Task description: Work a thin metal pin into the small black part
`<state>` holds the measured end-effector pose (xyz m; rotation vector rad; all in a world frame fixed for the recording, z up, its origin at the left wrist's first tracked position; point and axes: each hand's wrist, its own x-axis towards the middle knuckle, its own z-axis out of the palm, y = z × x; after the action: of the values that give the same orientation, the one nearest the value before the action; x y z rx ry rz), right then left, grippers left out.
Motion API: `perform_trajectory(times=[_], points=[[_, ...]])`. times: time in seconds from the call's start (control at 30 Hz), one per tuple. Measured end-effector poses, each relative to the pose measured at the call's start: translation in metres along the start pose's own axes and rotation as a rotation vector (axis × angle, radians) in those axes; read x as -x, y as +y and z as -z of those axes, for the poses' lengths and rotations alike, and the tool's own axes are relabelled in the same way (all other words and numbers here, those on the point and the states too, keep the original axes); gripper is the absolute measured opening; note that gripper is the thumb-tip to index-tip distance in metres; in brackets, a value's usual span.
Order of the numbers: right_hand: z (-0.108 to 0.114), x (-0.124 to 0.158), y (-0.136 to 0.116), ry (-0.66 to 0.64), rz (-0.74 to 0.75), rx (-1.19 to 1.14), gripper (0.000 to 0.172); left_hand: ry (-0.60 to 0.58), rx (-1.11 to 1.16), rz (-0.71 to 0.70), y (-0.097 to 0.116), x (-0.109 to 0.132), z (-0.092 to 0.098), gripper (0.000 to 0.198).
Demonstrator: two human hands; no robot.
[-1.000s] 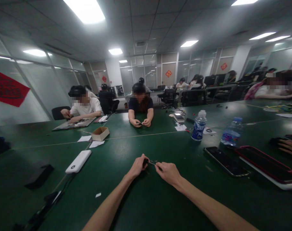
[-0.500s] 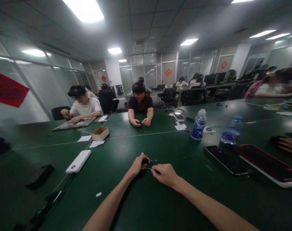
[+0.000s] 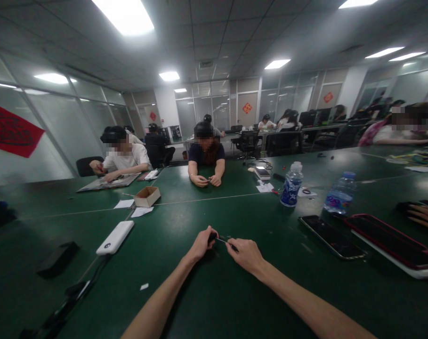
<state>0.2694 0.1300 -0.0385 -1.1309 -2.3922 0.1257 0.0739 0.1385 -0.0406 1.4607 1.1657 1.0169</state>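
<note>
My left hand (image 3: 202, 245) is closed around a small black object (image 3: 212, 237), most of it hidden by the fingers, so its kind is unclear. In my right hand (image 3: 248, 254) is a slim screwdriver (image 3: 222, 240) with a dark handle, pinched between thumb and fingers. Its thin metal shaft points left, and the tip reaches the black object; whether it sits in it I cannot tell. Both hands are held close together just over the green table (image 3: 185, 292).
A white power bank (image 3: 115, 237), a cable and a black block (image 3: 57, 259) lie left. A small open box (image 3: 147, 196) stands beyond. Rightward are two bottles (image 3: 291, 184), a phone (image 3: 331, 236), a red-edged device (image 3: 390, 240) and another person's hand (image 3: 425, 215). A person sits opposite.
My right hand has shifted slightly right, and the screwdriver's shaft now slopes up to the left towards the black object. My left hand has turned a little and sits slightly lower.
</note>
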Motion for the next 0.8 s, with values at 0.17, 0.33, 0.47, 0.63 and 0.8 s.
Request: perform_trajectory(times=[0.17, 0.33, 0.47, 0.63, 0.8], points=[[-0.004, 0.002, 0.007, 0.057, 0.12, -0.002, 0.03, -0.014, 0.042, 0.015, 0.001, 0.004, 0.001, 0.064], [-0.003, 0.002, 0.011, 0.077, 0.173, -0.062, 0.032, -0.053, 0.1, 0.022, 0.0, 0.005, 0.004, 0.062], [-0.003, 0.005, 0.005, 0.064, 0.284, -0.052, 0.031, -0.049, 0.051, 0.019, 0.001, 0.004, 0.0, 0.063], [-0.005, 0.006, -0.009, 0.012, 0.464, -0.007, 0.029, -0.044, -0.037, -0.001, -0.001, 0.001, -0.005, 0.064], [-0.005, 0.0, -0.006, 0.06, 0.122, -0.105, 0.03, -0.026, 0.124, 0.048, -0.004, 0.0, 0.001, 0.062]])
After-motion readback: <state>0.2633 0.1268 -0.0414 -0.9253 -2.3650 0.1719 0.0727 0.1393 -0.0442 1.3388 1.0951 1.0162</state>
